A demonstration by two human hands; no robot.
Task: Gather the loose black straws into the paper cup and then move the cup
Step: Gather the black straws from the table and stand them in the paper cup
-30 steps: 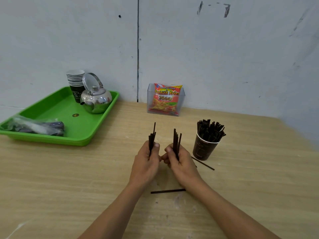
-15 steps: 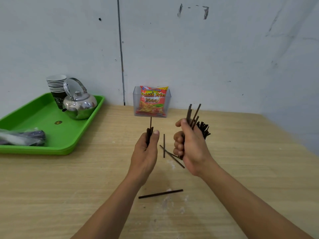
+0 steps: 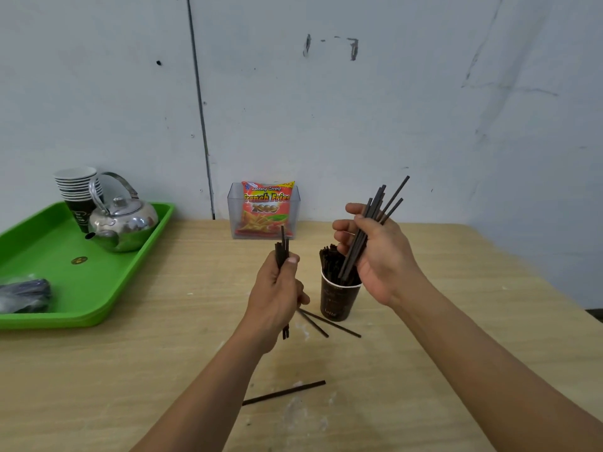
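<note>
Behind right hand [image 3: 380, 256], half-hidden cup [image 3: 336, 301].

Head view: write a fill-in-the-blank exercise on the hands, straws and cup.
The right hand grips a bundle of thin black straws over the dark paper cup, which stands ____ on the wooden table.
____ loose black straws lie visible on the table.
The shiny metal kettle stands on the ____ plastic tray.
The left hand grips a second straw bundle ____ of the cup.
Missing words: upright; three; green; left.
</note>
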